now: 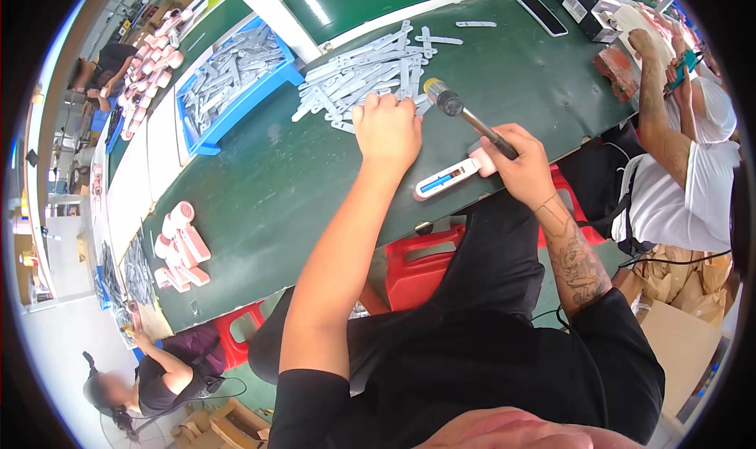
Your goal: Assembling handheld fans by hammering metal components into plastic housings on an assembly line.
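My right hand (521, 164) is closed round the dark handle of a hammer (450, 102), whose yellow-faced head points up and left over the table. Just below the hammer lies a pink handheld device housing (447, 179), its pale inside showing a blue part. The housing's rounded end meets my right fingers; whether they grip it too, I cannot tell. My left hand (387, 132) reaches to the near edge of a pile of flat grey strips (358, 79). Its fingers are curled down, and what is in them is hidden behind the knuckles.
A blue tray (228, 124) of grey strips stands left of the pile. Several pink housings (183, 248) lie at the table's left. A phone (542, 15), a black box-shaped device (587, 8) and a reddish block (616, 72) are at the far right. People sit on both sides.
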The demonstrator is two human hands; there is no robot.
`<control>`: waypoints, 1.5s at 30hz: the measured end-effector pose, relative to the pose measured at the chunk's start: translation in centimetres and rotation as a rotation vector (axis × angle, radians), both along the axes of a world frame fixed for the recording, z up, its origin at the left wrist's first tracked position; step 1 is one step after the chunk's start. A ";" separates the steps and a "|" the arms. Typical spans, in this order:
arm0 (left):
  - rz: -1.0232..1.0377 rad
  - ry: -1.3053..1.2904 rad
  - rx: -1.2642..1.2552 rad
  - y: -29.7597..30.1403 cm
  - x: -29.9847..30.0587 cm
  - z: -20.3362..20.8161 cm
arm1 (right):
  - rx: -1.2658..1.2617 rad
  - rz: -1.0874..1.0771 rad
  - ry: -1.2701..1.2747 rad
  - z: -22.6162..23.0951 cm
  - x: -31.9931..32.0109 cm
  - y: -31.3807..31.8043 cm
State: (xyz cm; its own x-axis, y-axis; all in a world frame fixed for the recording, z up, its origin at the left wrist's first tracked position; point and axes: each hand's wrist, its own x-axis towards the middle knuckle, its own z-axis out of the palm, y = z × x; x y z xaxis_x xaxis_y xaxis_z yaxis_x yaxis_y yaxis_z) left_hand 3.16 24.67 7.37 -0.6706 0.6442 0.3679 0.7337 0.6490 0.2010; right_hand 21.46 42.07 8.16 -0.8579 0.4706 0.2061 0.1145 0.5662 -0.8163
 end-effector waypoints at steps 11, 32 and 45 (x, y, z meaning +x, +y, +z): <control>-0.040 -0.718 0.902 -10.9 2.4 2.3 | 0.113 -0.005 0.057 0.1 -1.3 -2.9; -0.185 -0.506 0.454 -9.5 7.5 1.5 | 0.263 0.030 -0.030 0.7 -3.4 -7.5; -0.043 -0.747 0.635 -8.7 7.6 0.6 | 0.138 0.060 -0.029 1.7 -3.3 -7.1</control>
State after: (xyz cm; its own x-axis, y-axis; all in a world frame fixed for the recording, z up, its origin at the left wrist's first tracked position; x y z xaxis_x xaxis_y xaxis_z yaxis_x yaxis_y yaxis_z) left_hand 10.74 15.98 7.97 -0.8524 0.5024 0.1453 0.2966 0.2355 0.9255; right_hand 18.15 34.97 9.84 -0.8904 0.3870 0.2397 0.0996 0.6795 -0.7269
